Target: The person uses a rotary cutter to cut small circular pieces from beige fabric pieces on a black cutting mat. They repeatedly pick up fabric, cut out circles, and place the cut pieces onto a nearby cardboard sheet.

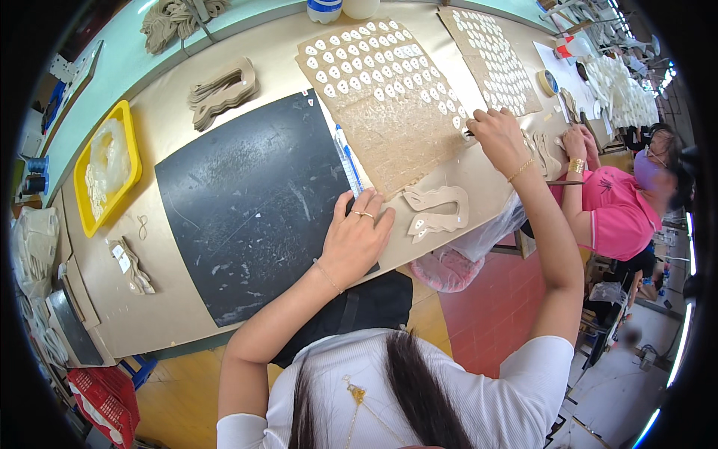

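My left hand (355,233) lies palm down, fingers loosely apart, over the right edge of a black mat (247,202). Just beyond its fingertips are a blue pen (342,142) and a blue-and-white strip (350,168). My right hand (499,141) is closed in a pinch round a slim dark tool (469,134), mostly hidden by the fingers. The tool's tip is at a small white teardrop-shaped piece (463,138) by the right edge of a brown sheet (389,142). Rows of similar white pieces (366,77) cover the sheet's far part.
Beige cut-outs (437,211) lie between my hands, and a stack of them (222,91) is at the back. A yellow tray (134,168) stands left. A second sheet with white pieces (493,63) and a tape roll (548,82) are at right, near a co-worker in pink (613,206).
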